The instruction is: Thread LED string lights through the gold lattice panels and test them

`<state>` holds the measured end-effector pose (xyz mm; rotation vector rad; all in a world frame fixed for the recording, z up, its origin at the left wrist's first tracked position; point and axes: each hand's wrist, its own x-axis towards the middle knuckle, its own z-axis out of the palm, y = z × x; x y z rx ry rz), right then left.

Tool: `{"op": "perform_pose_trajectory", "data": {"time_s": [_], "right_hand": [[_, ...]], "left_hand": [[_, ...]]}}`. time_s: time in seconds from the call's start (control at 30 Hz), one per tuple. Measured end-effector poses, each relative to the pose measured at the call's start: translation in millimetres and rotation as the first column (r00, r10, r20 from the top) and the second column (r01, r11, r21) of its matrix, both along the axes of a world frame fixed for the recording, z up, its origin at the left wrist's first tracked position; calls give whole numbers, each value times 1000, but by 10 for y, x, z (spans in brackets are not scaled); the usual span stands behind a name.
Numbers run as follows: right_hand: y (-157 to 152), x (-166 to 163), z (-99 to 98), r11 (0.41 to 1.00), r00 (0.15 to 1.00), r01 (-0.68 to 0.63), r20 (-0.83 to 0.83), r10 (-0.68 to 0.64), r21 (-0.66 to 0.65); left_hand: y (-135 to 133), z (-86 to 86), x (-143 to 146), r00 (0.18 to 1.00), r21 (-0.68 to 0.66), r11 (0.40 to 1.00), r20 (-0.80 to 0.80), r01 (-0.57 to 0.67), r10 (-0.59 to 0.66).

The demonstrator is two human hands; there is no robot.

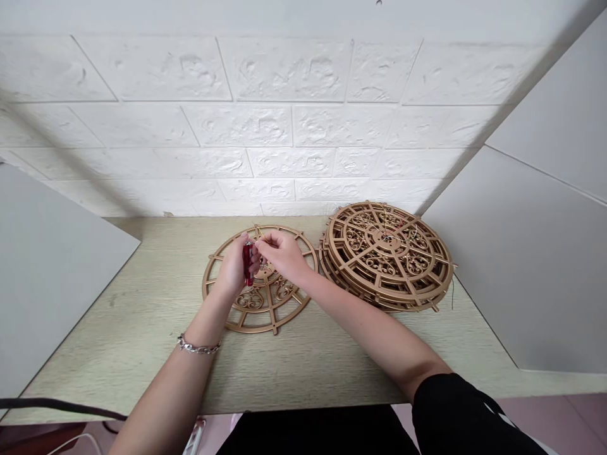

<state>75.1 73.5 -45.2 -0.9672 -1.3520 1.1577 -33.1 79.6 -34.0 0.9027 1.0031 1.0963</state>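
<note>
My left hand (pixel 236 265) is closed round a small red lighter (pixel 247 265) with a metallic top, held upright. Close beside it, my right hand (pixel 283 254) pinches a thin wire near the lighter's top; the wire's end is hard to make out. Both hands are over a round gold-coloured lattice frame (pixel 268 302) with scrollwork and spokes, which lies flat on the table. The hands hide part of its centre and upper left.
A stack of similar gold lattice frames (pixel 386 259) stands to the right, with thin coloured wires at its hub. The pale table (pixel 156 284) meets a white brick-pattern wall (pixel 270 126). Grey panels flank both sides, and a black cable (pixel 61 405) crosses the lower left.
</note>
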Motion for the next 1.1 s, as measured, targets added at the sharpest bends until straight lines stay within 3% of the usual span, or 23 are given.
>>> {"op": "perform_pose_trajectory", "data": {"time_s": [0.43, 1.1], "right_hand": [[16, -29, -45, 1000, 999, -8, -46, 8, 7], [-50, -34, 19, 1000, 999, -8, -34, 7, -30]], "left_hand": [[-32, 41, 0, 999, 19, 1000, 40, 6, -7], [9, -61, -44, 997, 87, 996, -69, 32, -26]]}}
